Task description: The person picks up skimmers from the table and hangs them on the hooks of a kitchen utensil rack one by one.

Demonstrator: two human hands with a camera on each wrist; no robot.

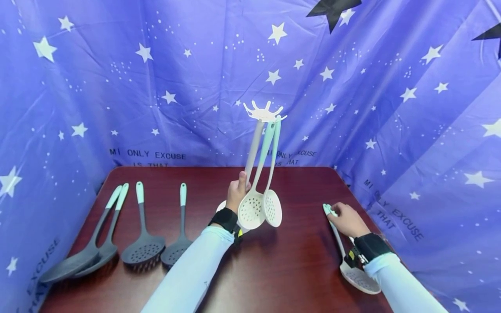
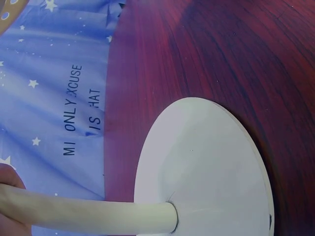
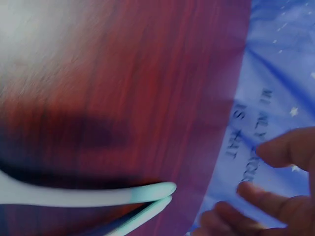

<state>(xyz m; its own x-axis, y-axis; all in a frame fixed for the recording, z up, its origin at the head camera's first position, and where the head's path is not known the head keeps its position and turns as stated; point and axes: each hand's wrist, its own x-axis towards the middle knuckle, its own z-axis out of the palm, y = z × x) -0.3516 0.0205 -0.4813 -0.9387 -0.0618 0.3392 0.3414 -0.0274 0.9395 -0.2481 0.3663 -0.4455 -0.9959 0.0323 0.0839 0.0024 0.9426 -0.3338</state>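
Observation:
A white utensil stand [image 1: 254,150] with a ring of hooks on top stands near the middle of the table. My left hand [image 1: 237,191] grips its post, thumb up. In the left wrist view the round white base [image 2: 197,152] sits on the table. Two white skimmers hang from the hooks by their mint handles, a larger skimmer [image 1: 251,211] and a narrower slotted spoon [image 1: 273,208]. To the right, my right hand [image 1: 349,220] hovers over two more utensils with mint handles [image 3: 152,191], its fingers spread and apart from them. One is a white slotted turner [image 1: 358,278], partly hidden by the wrist.
Several dark grey utensils with mint handles lie along the left: a ladle [image 1: 70,263], a spoon [image 1: 103,256], a skimmer [image 1: 142,250] and a slotted turner [image 1: 178,248]. A blue star-patterned curtain [image 1: 219,78] surrounds the reddish-brown table [image 1: 297,265].

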